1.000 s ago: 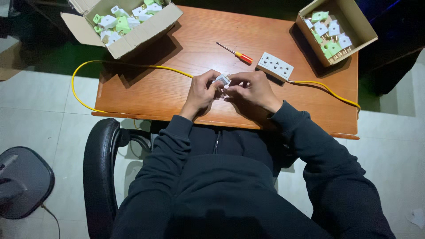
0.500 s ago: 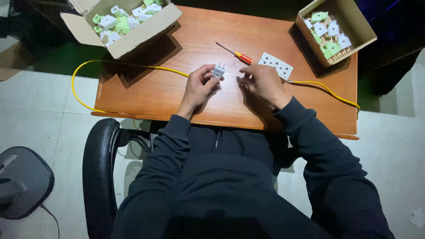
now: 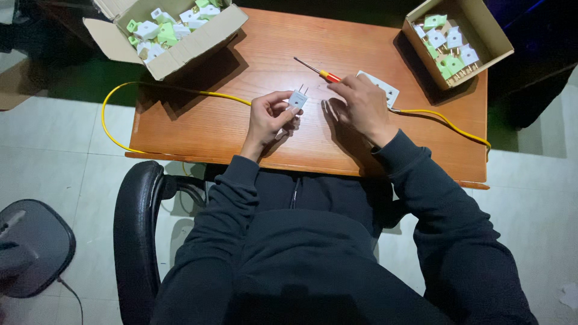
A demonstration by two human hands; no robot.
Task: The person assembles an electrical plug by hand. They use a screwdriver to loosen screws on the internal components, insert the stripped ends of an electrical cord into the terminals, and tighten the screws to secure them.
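Small assembly workshop: plug-filled boxes (image 3: 165,33), desk (image 3: 241,126).

Surface (image 3: 253,66): reddish wood, smooth, slight sheen. Plug (image 3: 297,99): white plastic, metal prongs. Screwdriver (image 3: 317,71): metal shaft, glossy plastic handle. Boxes at 11 o'clock (image 3: 198,42) and 1 o'clock (image 3: 490,30): matt cardboard. Chair (image 3: 135,241): black, glossy.

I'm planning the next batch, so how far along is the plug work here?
Done: the box on the right already holds plugs lying with their prongs showing. In hand: the left hand holds one white plug, prongs up, while the right hand reaches by the screwdriver. Left: the box on the left holds many more plugs.
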